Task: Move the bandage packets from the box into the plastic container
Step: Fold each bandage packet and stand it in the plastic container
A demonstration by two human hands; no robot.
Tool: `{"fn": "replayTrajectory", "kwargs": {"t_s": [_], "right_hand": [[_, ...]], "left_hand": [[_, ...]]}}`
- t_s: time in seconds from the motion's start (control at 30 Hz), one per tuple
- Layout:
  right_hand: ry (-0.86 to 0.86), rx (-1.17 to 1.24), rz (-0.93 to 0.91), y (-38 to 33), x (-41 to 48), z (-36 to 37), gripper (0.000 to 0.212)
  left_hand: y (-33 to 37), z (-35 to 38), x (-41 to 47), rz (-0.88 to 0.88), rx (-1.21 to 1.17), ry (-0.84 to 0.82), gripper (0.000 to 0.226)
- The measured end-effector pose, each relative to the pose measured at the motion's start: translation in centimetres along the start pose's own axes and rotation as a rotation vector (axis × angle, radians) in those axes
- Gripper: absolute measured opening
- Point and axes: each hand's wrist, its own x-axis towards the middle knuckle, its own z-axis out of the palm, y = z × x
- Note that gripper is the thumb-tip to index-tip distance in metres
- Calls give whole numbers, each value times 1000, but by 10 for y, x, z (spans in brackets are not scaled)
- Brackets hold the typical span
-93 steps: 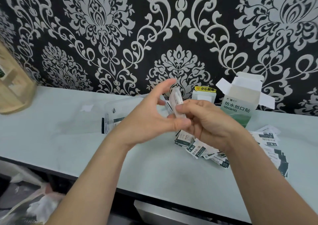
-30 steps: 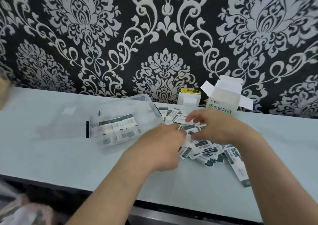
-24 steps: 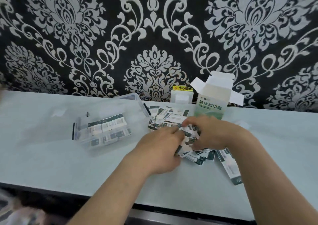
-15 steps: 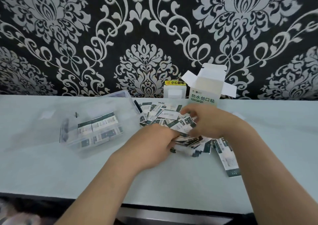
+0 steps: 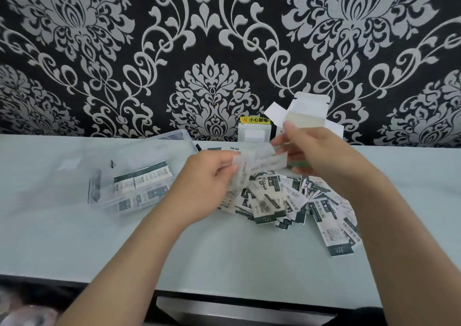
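A loose heap of white and dark green bandage packets [image 5: 279,201] lies on the pale counter [image 5: 224,255]. Above the heap, my left hand [image 5: 207,183] and my right hand [image 5: 316,151] each pinch an end of a blurred bunch of lifted packets [image 5: 259,162]. To the left stands the clear plastic container [image 5: 129,188], with a few packets [image 5: 142,178] inside it. The opened white bandage box [image 5: 306,113] stands upright behind my right hand, partly hidden by it.
A white wall socket [image 5: 254,133] with a yellow warning label sits at the wall beside the box. Black and silver patterned wallpaper backs the counter. The counter's front edge runs along the bottom, with a grey drawer front [image 5: 244,313] below it.
Both hands have risen off the heap with a bunch of packets between them; half a second ago they were down among the packets. The view has shifted slightly.
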Motion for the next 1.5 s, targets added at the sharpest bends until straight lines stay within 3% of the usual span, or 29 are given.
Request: {"fn": "replayTrajectory", "kwargs": {"t_s": [0.07,0.13,0.23,0.43,0.53,0.77,0.9,1.07,1.2,1.37,1.5], "right_hand": [[-86,160,36,-6,-5,0,45],[-211,131,31,-4,-7,5,36],[-240,173,62,-2,-5,13,29],[-386,338,151,-5,-8,28,33],[-409,375,146,-7,-9,34,29],[-225,302,90,-6,-5,25,20],[-120,421,92,-7,-1,38,34],[-95,242,48,-8,-1,54,16],[-120,384,140,-12,-1,67,28],[-58,419,114,-10,-2,80,23],[9,368,57,-9,2,73,18]], "left_hand": [[4,2,0,-74,-235,34,34],[10,5,0,-128,-425,47,36],[19,10,0,-194,-644,43,28],[24,24,1,-212,-729,122,22],[27,27,1,-188,-684,117,17],[23,15,4,-253,-625,102,23],[25,22,4,-280,-590,181,24],[26,29,7,-260,-602,290,28],[29,34,9,-214,-616,303,19],[26,36,12,-169,-369,139,33],[21,31,8,-96,136,142,33]]}}
